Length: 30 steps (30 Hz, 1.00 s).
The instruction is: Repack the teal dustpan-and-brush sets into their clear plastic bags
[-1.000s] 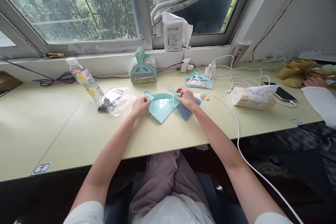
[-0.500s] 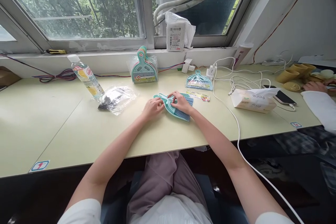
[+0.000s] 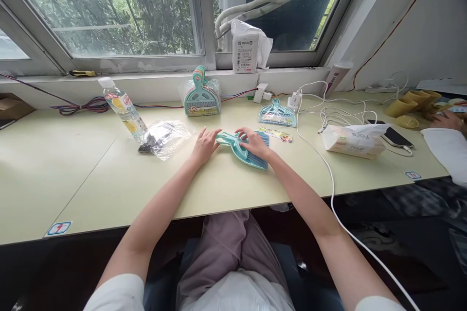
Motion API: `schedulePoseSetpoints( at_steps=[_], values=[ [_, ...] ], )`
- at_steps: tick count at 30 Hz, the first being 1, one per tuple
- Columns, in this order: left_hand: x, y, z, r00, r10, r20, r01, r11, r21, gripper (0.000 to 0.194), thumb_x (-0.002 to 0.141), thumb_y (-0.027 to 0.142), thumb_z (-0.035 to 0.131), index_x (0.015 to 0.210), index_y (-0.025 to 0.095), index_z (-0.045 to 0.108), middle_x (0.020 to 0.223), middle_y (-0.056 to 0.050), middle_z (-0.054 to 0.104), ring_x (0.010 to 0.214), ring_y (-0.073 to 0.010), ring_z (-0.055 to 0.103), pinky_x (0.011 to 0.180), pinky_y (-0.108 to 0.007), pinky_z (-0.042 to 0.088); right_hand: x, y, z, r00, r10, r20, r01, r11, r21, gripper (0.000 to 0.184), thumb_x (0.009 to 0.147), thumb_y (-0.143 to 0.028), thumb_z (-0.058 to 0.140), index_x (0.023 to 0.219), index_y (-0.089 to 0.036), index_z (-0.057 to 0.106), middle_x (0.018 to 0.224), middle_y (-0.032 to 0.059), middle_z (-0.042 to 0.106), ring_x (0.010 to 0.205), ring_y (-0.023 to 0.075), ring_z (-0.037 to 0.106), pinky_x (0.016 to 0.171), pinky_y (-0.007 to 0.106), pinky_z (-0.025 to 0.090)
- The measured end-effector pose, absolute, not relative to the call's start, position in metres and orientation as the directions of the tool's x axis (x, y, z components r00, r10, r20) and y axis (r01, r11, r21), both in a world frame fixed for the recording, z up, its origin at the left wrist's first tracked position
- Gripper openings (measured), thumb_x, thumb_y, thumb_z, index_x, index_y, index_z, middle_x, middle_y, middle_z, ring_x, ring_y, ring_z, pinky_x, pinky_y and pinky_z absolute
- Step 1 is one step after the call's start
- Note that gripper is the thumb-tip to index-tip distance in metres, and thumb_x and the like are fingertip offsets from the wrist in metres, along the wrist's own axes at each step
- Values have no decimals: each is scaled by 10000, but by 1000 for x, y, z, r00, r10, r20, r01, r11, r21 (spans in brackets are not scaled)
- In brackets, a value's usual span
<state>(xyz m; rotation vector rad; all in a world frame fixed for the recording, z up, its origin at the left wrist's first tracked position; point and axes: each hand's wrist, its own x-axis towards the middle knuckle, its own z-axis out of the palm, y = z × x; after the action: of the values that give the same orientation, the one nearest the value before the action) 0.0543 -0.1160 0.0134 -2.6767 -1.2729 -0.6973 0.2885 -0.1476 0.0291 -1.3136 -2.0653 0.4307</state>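
Note:
A small teal dustpan with a blue-bristled brush laid in it (image 3: 243, 151) lies on the pale desk (image 3: 109, 175) in front of me. My right hand (image 3: 254, 143) rests flat on top of the brush, fingers stretched out and pressing down. My left hand (image 3: 205, 145) sits just left of the set, fingers spread and touching the handle end. Behind them a colourful paper label (image 3: 276, 133) lies on the desk. A packaged teal dustpan set (image 3: 276, 113) lies farther back, and a bagged stack of sets (image 3: 201, 95) leans against the window ledge.
A drink bottle (image 3: 122, 109) and a crumpled clear bag (image 3: 164, 134) are at the left. White cables (image 3: 328, 107), a tissue pack (image 3: 353, 139) and a phone (image 3: 392, 137) lie at the right. Another person's hand (image 3: 447, 120) and sleeve reach in at far right, near yellow cups (image 3: 401, 106).
The dustpan and brush lay apart a second ago; they are now nested together. My left hand has let go and spread open beside the handle. My right hand has flattened on top.

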Motion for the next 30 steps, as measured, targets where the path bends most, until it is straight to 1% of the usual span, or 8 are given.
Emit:
schedulePoseSetpoints(
  at_steps=[4,8,10,13,17,20,24,30],
  values=[
    [57,-121,19,590,660,465,728,-684,48,403,897,247,500,1296,201,482,1062,-84,665,1048,-236,600,1157,-455,228,284,-150,30,-339,867,365,622,498,-605,466,728,-66,549,1162,-235,556,1122,30,621,886,151,630,855,308,493],
    [59,-125,24,638,606,475,693,-721,-11,361,890,206,506,1250,224,526,1216,-100,606,1162,-249,538,1159,-473,203,285,-151,30,-353,867,353,623,499,-603,460,739,-76,554,1169,-236,567,1159,35,609,865,148,637,836,303,503],
    [61,-127,24,701,561,440,653,-753,-81,333,901,161,456,1211,237,553,1238,-93,590,1163,-241,530,1127,-453,261,284,-151,30,-363,859,360,634,511,-581,456,751,-81,556,1177,-244,570,1182,31,604,845,141,643,835,299,493],
    [64,-129,24,765,509,394,602,-782,-159,356,912,99,366,1176,216,575,1181,-104,602,1101,-233,552,1011,-400,382,283,-152,33,-383,847,368,698,526,-485,404,779,-90,566,1140,-267,607,1178,16,618,831,141,653,930,343,436],
    [65,-128,22,777,492,394,591,-785,-187,336,920,84,352,1130,187,593,1128,-106,622,1029,-221,572,902,-366,444,286,-155,39,-354,853,384,786,494,-372,256,804,-164,622,1034,-270,660,1162,10,647,835,155,659,1051,410,306],
    [65,-129,22,787,487,378,588,-778,-221,314,919,76,362,1104,177,595,1103,-95,628,1026,-206,573,835,-334,471,289,-156,41,-315,878,361,818,444,-365,152,817,-244,642,965,-259,675,1101,11,687,870,178,657,1069,432,261],
    [66,-132,24,800,454,393,576,-765,-289,292,915,61,371,1089,156,585,1132,-101,606,1069,-205,557,808,-311,477,289,-154,39,-296,891,345,844,413,-341,108,838,-267,620,927,-257,681,973,3,735,974,217,646,1090,480,185],
    [68,-138,27,825,468,318,564,-724,-397,310,895,5,355,1050,153,578,1007,-92,613,890,-194,590,729,-304,447,286,-153,37,-305,894,328,821,422,-385,112,835,-241,604,906,-253,690,957,8,745,970,211,652,1083,475,196]
  ],
)
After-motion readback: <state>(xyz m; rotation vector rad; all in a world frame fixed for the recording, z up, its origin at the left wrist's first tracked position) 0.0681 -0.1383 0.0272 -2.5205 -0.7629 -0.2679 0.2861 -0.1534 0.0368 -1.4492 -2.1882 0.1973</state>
